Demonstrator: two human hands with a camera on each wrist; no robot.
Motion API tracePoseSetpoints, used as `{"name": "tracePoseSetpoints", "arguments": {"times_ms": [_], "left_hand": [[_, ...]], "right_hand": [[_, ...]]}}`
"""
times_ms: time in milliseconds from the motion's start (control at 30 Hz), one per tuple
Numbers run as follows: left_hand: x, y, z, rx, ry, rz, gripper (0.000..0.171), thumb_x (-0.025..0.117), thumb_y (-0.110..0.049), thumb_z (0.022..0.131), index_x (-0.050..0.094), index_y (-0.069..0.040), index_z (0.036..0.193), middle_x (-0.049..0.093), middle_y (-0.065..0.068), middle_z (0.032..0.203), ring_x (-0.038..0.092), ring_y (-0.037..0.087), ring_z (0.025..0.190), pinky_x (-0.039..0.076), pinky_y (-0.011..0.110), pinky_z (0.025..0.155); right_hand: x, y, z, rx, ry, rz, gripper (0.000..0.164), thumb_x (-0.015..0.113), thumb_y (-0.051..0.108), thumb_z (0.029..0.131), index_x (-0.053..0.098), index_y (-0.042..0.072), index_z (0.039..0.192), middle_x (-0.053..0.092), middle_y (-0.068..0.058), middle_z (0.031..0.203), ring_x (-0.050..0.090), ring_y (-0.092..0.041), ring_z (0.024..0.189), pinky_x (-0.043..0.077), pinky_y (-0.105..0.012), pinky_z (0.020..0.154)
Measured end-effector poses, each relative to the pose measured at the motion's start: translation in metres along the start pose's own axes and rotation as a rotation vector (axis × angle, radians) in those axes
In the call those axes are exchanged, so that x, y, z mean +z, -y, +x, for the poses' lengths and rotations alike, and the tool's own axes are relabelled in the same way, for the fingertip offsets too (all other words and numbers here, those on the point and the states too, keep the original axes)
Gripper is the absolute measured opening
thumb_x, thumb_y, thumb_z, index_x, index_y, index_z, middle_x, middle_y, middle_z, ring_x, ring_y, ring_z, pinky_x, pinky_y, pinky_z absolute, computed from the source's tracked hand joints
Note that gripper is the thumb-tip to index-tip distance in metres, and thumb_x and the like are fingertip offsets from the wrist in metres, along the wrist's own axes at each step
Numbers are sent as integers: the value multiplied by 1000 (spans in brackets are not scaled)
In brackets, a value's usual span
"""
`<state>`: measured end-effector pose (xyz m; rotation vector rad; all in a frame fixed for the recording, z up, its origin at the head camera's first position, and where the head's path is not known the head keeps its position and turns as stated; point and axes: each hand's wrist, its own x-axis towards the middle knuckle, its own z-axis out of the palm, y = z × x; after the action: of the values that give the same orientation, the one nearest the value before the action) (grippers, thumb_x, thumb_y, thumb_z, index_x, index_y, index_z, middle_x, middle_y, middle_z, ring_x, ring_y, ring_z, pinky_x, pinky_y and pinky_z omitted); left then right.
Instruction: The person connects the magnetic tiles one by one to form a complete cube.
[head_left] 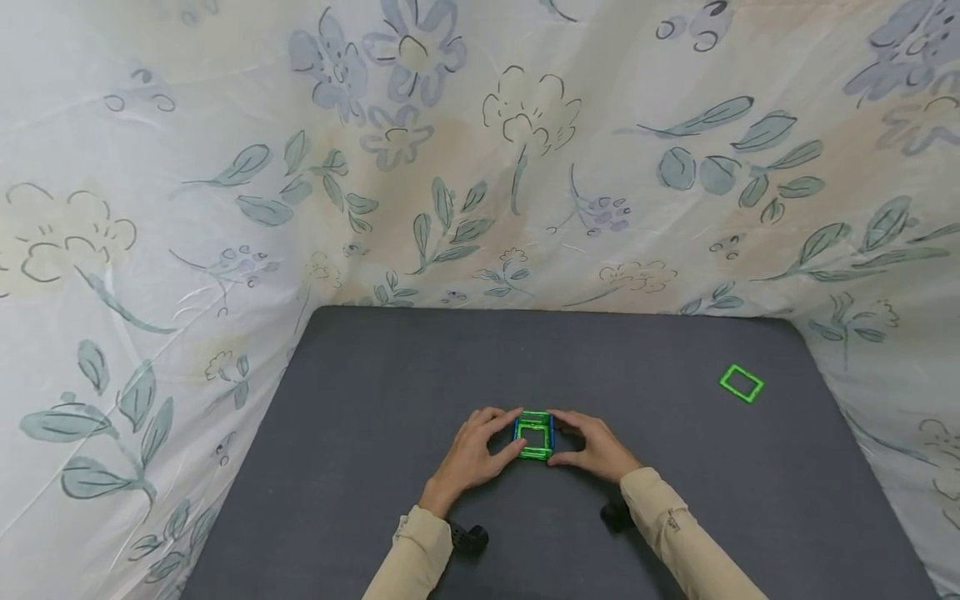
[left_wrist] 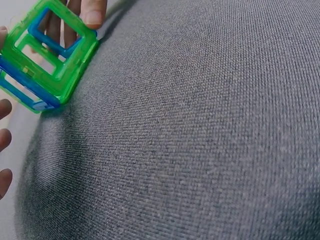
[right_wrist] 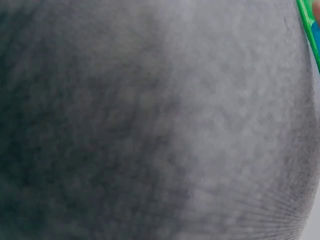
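Note:
A small box of green and blue magnetic tiles (head_left: 535,455) stands on the grey table between the two hands. Its tiles are open square frames, green at front and back and blue at the sides. My left hand (head_left: 470,454) holds the box's left side between thumb and fingertips. On the opposite side, my right hand (head_left: 597,448) grips it with thumb at the near corner and index finger at the far one. The left wrist view shows the box (left_wrist: 62,87) close up at the upper left. Only a sliver of green tile (right_wrist: 306,20) appears in the right wrist view.
A single green square tile (head_left: 753,393) lies flat at the table's far right. The dark grey table (head_left: 375,375) ends at a floral cloth (head_left: 480,250) behind and along both sides. Black wrist-worn devices (head_left: 471,540) sit under both forearms, near the beige cuffs.

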<state>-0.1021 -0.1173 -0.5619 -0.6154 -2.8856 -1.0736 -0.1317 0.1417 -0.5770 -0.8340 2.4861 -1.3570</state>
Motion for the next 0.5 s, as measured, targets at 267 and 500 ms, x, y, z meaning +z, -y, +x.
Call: {"name": "tracePoseSetpoints", "arguments": {"times_ms": [267, 500], "left_hand": [[-1, 1, -1, 25, -5, 7, 56, 65, -45, 99, 55, -22, 149, 65, 1, 130, 57, 17, 105, 48, 43, 93], [-2, 3, -2, 34, 0, 53, 61, 66, -46, 97, 53, -22, 151, 65, 3, 134, 60, 20, 112, 49, 44, 94]], "right_hand": [[1, 1, 2, -21, 8, -105, 77, 89, 23, 78, 56, -1, 144, 68, -18, 134, 68, -33, 119, 55, -47, 99], [3, -1, 3, -18, 9, -167, 76, 88, 27, 80, 56, 3, 145, 68, -15, 131, 66, -33, 117, 54, -48, 98]]}}
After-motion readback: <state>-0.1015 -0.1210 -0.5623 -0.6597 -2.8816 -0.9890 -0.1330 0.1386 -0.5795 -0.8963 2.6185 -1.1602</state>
